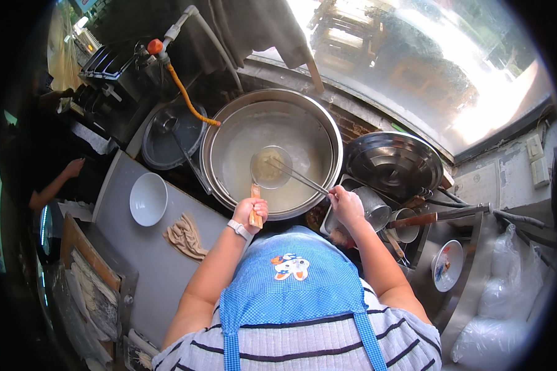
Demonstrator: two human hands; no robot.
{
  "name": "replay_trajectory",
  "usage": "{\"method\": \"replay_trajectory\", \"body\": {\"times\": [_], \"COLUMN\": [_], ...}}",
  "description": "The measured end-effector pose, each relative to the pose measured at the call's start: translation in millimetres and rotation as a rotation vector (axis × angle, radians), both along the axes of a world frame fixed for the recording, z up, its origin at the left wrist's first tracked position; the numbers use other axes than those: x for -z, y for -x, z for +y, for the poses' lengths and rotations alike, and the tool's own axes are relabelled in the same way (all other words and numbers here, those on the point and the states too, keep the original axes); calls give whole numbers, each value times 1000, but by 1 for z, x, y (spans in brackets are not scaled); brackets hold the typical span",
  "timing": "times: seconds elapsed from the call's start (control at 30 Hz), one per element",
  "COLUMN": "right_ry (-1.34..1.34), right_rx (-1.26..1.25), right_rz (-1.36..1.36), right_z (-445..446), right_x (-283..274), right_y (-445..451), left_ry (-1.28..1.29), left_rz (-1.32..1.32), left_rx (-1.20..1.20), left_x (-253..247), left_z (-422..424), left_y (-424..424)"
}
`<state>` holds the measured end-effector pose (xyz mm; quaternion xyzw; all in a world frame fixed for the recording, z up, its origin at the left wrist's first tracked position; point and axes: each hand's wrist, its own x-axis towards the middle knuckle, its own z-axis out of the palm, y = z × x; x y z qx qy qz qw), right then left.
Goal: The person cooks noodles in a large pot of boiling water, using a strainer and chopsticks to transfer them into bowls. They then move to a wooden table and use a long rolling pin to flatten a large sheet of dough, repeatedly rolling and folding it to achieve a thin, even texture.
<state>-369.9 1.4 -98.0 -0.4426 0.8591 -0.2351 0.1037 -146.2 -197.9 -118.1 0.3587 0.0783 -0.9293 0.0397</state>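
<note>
A large round metal pot [271, 96] of cloudy liquid stands before me. My left hand [252, 212] grips the wooden handle of a strainer [284, 153], whose round basket is over the middle of the pot. Pale noodles [268, 164] lie in the basket. Whether its underside is in the liquid, I cannot tell. My right hand [346, 205] holds long metal chopsticks [304, 180] near the pot's right rim. Their tips reach into the noodles.
A white bowl [148, 199] and a tan cloth [185, 236] lie on the left counter. Behind them is a water bucket [176, 153] with a ladle. An orange hose [185, 95] ends at the pot's rim. Right are a metal lid [394, 162], strainers [373, 208] and a small bowl [447, 265]. Another person's hand [74, 168] shows far left.
</note>
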Motion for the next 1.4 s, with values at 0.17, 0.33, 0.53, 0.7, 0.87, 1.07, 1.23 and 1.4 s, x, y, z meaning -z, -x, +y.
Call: {"method": "replay_trajectory", "body": {"times": [0.17, 0.33, 0.53, 0.7, 0.87, 1.07, 1.23, 1.4], "right_ry": [-74, 78, 20, -110, -333, -40, 218, 194], "right_rx": [-25, -37, -59, -130, -170, -138, -258, -341], "right_rz": [84, 79, 128, 235, 283, 163, -171, -502], "right_z": [15, 29, 16, -4, -35, -70, -114, -176], "right_x": [-39, -58, -66, -69, -50, -39, -46, -39], "right_y": [-2, -6, -11, -18, -22, -33, -70, -125], "left_ry": [-268, 103, 74, 100, 267, 572, 807, 1049], "left_rz": [119, -22, 130, 11, -58, -100, -224, -494], "left_rx": [-213, -350, -322, -260, -169, -148, -209, -330], "left_x": [10, -57, -30, -40, -27, -49, -50, -18], "left_z": [-45, 22, -27, -4, 22, 32, 29, 18], "left_y": [22, 64, 46, 29, 1, -58, -121, -184]}}
